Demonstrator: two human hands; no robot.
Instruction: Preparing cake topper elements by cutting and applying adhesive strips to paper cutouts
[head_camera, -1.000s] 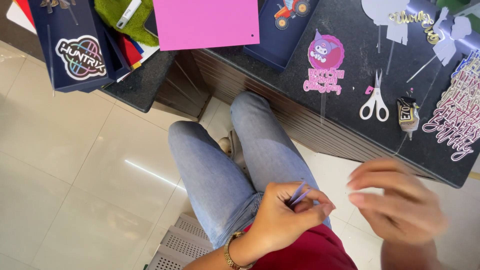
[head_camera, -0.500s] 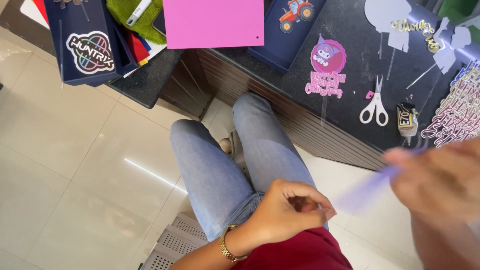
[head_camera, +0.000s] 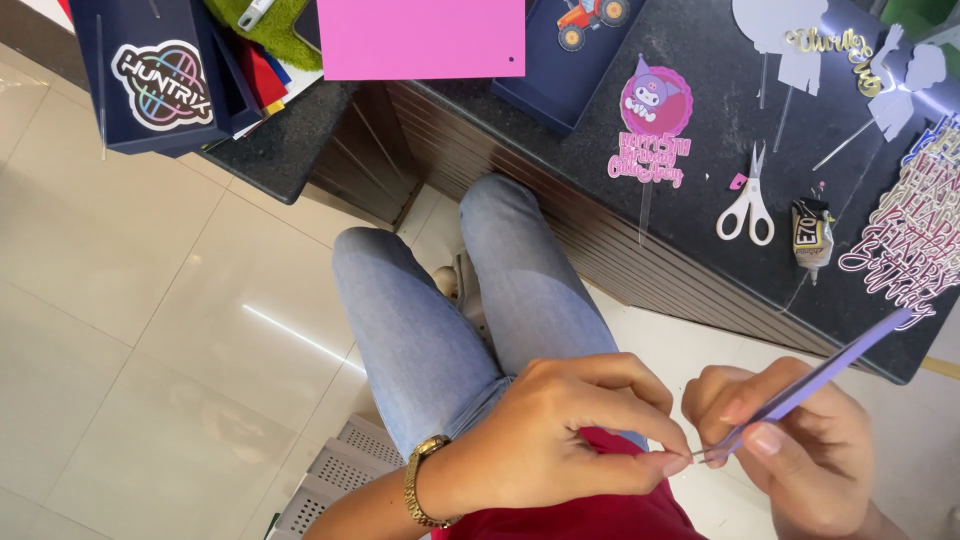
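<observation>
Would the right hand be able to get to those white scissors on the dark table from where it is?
Probably yes. The scissors lie uncovered on the table, nothing between them and the right hand. But that hand holds a purple strip, so it is not free.

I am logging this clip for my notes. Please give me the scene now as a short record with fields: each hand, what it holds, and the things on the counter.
left hand: left hand, thumb and forefinger pinched at the near tip of the strip
right hand: right hand holds a thin lilac strip, tilted up to the right
wrist: gold bracelet on the left
counter: dark counter
on counter: white scissors, glue tube, pink paper sheet, purple cake topper
posture: seated, legs in blue jeans
</observation>
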